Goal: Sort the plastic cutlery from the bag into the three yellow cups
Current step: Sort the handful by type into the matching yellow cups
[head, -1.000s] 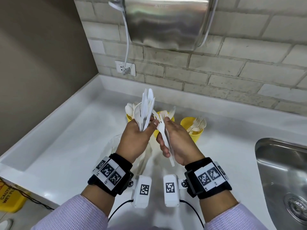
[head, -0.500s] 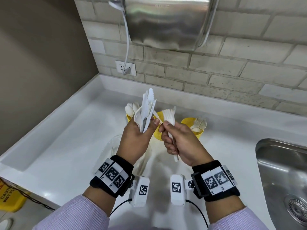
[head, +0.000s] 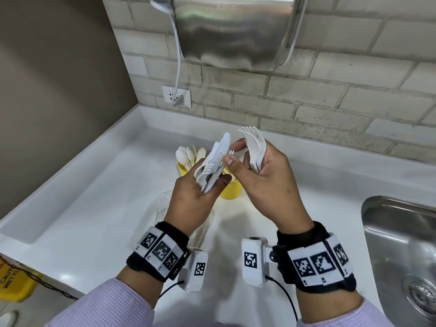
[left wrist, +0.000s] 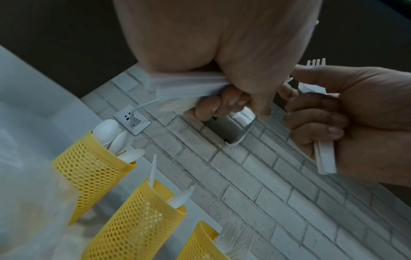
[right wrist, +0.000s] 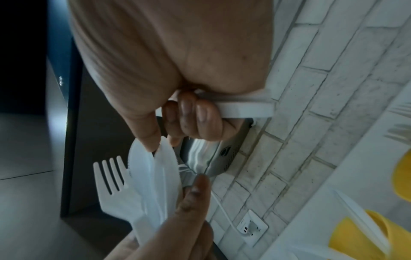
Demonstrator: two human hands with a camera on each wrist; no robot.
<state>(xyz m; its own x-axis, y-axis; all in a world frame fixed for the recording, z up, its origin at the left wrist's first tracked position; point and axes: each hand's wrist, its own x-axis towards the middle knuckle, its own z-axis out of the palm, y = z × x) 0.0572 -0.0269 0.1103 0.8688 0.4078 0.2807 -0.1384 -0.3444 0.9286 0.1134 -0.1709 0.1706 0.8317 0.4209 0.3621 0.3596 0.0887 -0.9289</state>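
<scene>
My left hand point(head: 200, 192) grips a fanned bundle of white plastic knives and forks point(head: 213, 164), seen from below in the right wrist view as bundle point(right wrist: 151, 177). My right hand point(head: 259, 175) holds several forks point(head: 256, 149) upright in its curled fingers, while its thumb and index finger pinch at a fork tip in the left bundle. Three yellow mesh cups stand at the wall: one with spoons point(left wrist: 89, 168), a middle one with knives point(left wrist: 138, 216), a third with forks point(left wrist: 200, 242). The clear bag point(head: 160, 208) lies on the counter under my left wrist.
A steel sink point(head: 401, 256) is sunk into the white counter point(head: 94, 220) at the right. A metal hand dryer point(head: 236, 31) hangs on the brick wall, its cable plugged into a socket point(head: 175, 96). A yellow wet-floor sign point(head: 14, 282) stands below at the left.
My right hand has turned and lifted its forks upright, tines toward the wall, and its thumb and index finger now touch the left bundle. The left bundle has tilted to the right.
</scene>
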